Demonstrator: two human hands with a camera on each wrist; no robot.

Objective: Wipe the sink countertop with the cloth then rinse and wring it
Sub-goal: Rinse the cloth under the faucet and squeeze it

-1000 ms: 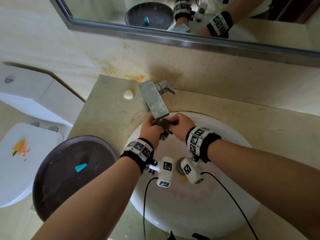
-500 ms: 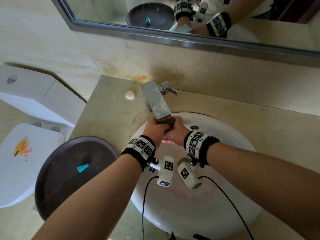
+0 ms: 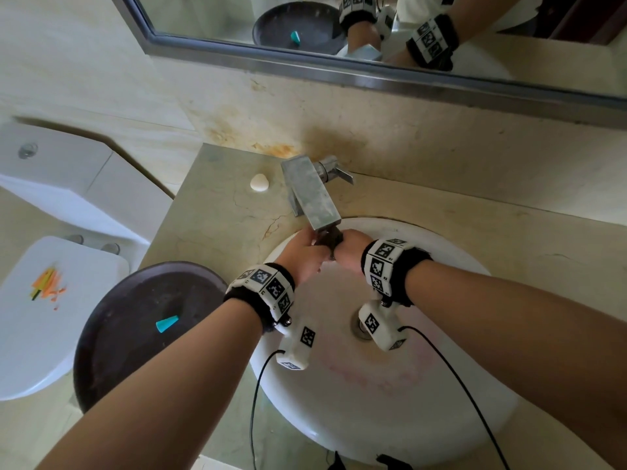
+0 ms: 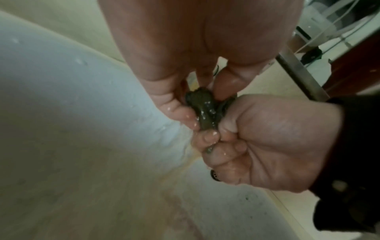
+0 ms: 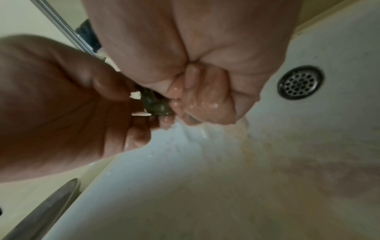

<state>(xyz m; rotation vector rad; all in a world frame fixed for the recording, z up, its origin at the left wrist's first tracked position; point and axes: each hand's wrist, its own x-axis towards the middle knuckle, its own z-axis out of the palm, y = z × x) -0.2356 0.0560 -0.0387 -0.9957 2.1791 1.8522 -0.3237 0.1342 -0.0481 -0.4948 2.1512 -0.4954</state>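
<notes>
A small dark green cloth (image 3: 329, 239), bunched and wet (image 4: 202, 110), sits between my two hands right under the spout of the square metal tap (image 3: 310, 195). My left hand (image 3: 305, 254) pinches one end with thumb and fingers. My right hand (image 3: 349, 251) is a fist curled round the other end (image 5: 156, 105). Both are over the back of the white sink basin (image 3: 441, 401). Water drips off my fingers (image 5: 195, 97) in the right wrist view. Most of the cloth is hidden inside the hands.
The beige stone countertop (image 3: 217, 215) carries a white shell-shaped object (image 3: 259, 182) left of the tap and a dark round tray (image 3: 135, 327) with a teal cone (image 3: 167, 323). A toilet (image 3: 44, 300) stands at the left. The drain (image 5: 300, 82) lies behind my right fist. A mirror (image 3: 373, 28) hangs above.
Both hands have risen from the basin's middle to right under the tap spout. The cloth, earlier hanging loose between them, is now squeezed tight and nearly hidden.
</notes>
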